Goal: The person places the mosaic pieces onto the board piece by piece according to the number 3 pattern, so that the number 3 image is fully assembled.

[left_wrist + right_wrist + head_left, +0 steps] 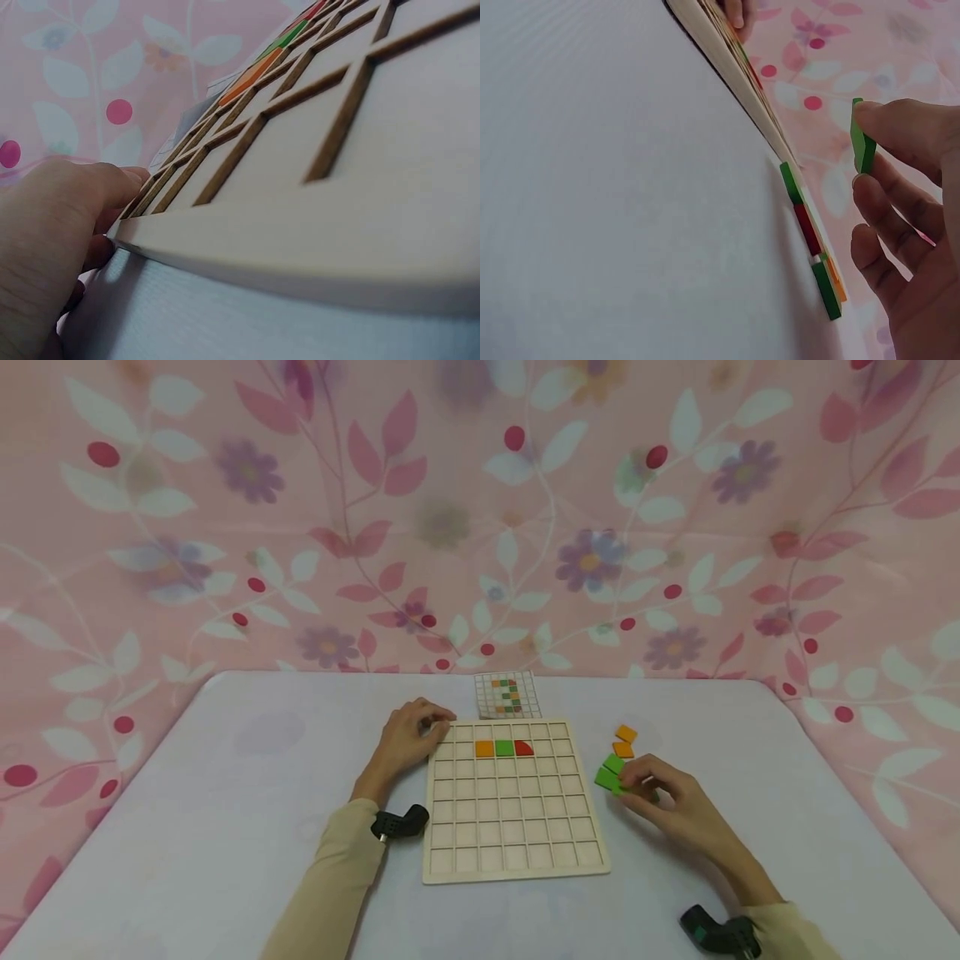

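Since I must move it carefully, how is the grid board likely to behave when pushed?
The grid board is probably stiff: it looks thick and solid. Pushed, it would likely slide rather than tip, lying broad and flat. The three tiles on it may stay put, as ridges border them.

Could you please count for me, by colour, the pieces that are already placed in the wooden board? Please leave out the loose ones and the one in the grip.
Orange square: 1
Green square: 1
Red rounded piece: 1
Total in the wooden board: 3
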Available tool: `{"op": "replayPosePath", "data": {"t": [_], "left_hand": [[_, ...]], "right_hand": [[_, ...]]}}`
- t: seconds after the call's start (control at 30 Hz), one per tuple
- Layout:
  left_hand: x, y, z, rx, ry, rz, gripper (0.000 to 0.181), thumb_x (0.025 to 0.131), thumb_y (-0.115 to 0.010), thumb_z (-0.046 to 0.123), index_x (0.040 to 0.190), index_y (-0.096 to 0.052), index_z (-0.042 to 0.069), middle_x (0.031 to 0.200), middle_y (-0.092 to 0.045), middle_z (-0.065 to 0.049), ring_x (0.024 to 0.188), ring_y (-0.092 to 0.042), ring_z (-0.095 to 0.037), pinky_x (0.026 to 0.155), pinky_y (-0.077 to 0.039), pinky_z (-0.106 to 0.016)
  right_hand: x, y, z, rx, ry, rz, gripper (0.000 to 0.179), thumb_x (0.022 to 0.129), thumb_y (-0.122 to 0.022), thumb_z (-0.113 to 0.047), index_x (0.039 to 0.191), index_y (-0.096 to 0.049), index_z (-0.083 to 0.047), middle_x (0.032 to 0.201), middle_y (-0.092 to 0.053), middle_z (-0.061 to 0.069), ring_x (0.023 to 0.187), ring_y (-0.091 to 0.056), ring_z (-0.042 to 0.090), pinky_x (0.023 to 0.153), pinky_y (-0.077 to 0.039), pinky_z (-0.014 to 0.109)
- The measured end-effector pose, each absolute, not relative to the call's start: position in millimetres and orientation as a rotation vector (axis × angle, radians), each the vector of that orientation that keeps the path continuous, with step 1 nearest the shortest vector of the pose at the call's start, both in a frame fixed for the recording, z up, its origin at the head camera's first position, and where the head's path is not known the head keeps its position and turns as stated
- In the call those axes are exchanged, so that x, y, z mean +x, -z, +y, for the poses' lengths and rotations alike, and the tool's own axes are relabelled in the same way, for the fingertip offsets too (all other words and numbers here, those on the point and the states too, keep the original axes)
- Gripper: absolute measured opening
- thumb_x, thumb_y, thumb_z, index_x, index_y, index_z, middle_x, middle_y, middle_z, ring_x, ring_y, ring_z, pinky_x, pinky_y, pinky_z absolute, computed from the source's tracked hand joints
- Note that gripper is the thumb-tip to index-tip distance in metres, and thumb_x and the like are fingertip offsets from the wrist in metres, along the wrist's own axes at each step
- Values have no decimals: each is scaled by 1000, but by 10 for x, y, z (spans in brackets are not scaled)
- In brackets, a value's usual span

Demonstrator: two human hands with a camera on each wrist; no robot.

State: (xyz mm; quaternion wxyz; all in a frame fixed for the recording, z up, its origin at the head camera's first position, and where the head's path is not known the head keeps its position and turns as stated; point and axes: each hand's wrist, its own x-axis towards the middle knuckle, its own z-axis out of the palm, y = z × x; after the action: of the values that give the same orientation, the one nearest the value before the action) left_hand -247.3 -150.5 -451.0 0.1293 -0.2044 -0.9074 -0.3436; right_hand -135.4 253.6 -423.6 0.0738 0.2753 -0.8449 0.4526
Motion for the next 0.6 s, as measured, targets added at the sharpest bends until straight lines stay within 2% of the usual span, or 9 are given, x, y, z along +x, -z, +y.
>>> {"op": "replayPosePath", "data": {"t": [0.4,0.6], "left_hand": [[-2476,4502,-1500,-591,990,-2627,14,90,-63,25,100,-72,23,92,-64,1,83,-53,-16,75,-34,-33],[-2472,4495,-1502,-581,997,-2651,15,90,-62,25,100,-72,23,93,-65,2,84,-53,-16,76,-35,-33]], "right_hand": [[-1449,4205,2380,813,-1310,-2549,25,81,-72,-4,98,-59,-17,96,-60,-6,78,-53,5,66,-47,20],[-1450,4107,2260,770,-1281,-2587,23,81,-72,-5,98,-60,-15,99,-63,-2,81,-56,5,69,-49,22]]}}
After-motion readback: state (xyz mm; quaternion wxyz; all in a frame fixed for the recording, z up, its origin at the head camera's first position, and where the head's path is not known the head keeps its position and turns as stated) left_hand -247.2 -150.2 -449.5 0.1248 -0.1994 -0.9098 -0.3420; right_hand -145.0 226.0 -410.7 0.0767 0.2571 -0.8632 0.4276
